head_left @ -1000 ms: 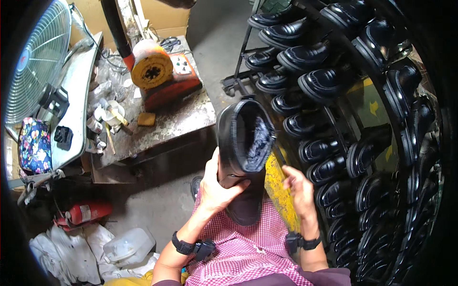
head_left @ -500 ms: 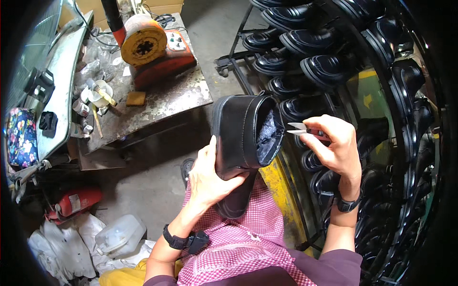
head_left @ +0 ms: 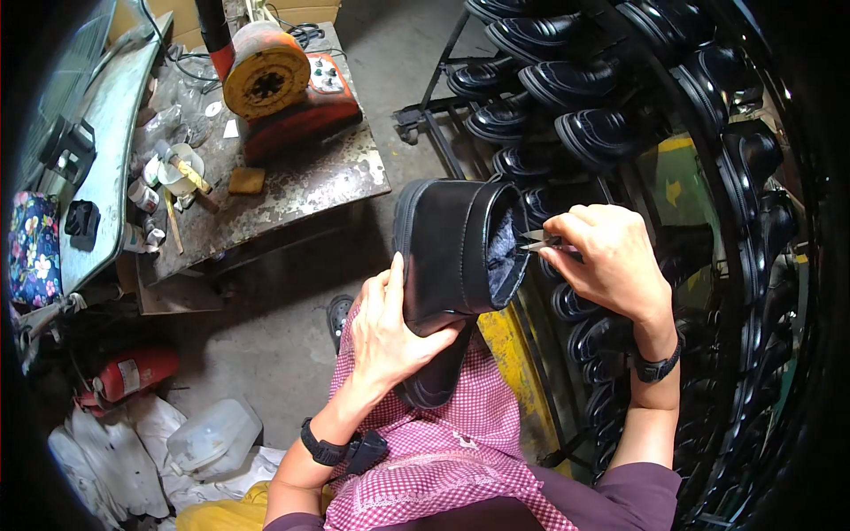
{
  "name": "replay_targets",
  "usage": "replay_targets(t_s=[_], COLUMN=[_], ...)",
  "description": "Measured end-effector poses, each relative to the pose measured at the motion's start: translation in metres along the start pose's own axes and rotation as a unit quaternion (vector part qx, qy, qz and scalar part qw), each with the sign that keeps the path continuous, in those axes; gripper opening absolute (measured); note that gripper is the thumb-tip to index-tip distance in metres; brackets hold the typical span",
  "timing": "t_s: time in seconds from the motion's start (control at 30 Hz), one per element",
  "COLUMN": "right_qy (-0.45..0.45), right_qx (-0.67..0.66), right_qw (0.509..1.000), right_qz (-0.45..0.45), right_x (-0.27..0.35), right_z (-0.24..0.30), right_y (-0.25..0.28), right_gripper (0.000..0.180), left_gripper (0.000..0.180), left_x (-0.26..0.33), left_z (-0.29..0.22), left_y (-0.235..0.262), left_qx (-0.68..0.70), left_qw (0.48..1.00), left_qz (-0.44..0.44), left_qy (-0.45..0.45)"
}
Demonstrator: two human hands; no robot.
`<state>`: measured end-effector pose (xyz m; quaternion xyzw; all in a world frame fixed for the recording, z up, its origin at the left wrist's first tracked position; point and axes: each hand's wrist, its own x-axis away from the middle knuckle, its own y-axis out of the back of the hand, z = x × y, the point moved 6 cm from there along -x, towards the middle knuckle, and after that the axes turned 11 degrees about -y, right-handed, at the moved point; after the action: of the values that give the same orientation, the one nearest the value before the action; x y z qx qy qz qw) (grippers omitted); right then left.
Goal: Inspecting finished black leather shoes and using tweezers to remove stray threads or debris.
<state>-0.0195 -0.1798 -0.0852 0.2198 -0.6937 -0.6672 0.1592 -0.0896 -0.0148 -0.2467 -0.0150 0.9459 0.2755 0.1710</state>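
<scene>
A black leather ankle boot (head_left: 436, 248) is held up in front of me, its toe pointing down toward my apron and its top opening turned to the right. Grey-blue fuzzy lining (head_left: 505, 243) shows inside the opening. My left hand (head_left: 387, 332) grips the boot from the left, fingers along the sole side and thumb across the front. In my right hand (head_left: 611, 257) is a small pair of thread snips (head_left: 537, 241), pinched between thumb and fingers. Their pointed blades reach the boot's top rim; whether they touch it I cannot tell.
Racks of black shoes (head_left: 602, 137) stand close on the right. A worn metal table (head_left: 345, 177) at upper left carries an orange machine with a yellow wheel (head_left: 266, 86), cups and a brush. A red fire extinguisher (head_left: 133, 373) and a clear plastic jug (head_left: 215, 434) lie at lower left.
My right hand has brought the snips slightly left to the boot's rim, and their blades are closer together. The left hand keeps its hold on the boot.
</scene>
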Motion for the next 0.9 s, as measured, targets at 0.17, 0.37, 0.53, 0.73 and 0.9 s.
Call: replay_targets(t_s=[0.17,0.37,0.53,0.73,0.9], right_qy=[0.017,0.060,0.010,0.020,0.025], right_qx=[0.035,0.068,-0.041,-0.020,0.005], right_qw=[0.999,0.996,0.996,0.999,0.999], right_qz=[0.022,0.025,-0.082,-0.015,0.024], right_x=[-0.003,-0.003,-0.003,-0.004,-0.007], right_z=[0.003,0.006,-0.008,-0.008,-0.004], right_y=[-0.008,-0.008,0.023,0.012,0.000], right_gripper=[0.017,0.015,0.022,0.022,0.023], left_gripper=[0.096,0.096,0.096,0.095,0.095], left_x=[0.000,0.000,0.000,-0.001,-0.001], left_z=[-0.002,-0.004,-0.002,-0.003,-0.004], left_y=[-0.001,0.000,-0.001,-0.001,-0.001], left_qx=[0.007,0.004,0.006,0.008,0.007], left_qw=[1.000,1.000,1.000,1.000,1.000], left_qz=[-0.002,-0.005,-0.005,-0.001,0.000], left_qy=[-0.007,-0.018,-0.014,-0.012,-0.010])
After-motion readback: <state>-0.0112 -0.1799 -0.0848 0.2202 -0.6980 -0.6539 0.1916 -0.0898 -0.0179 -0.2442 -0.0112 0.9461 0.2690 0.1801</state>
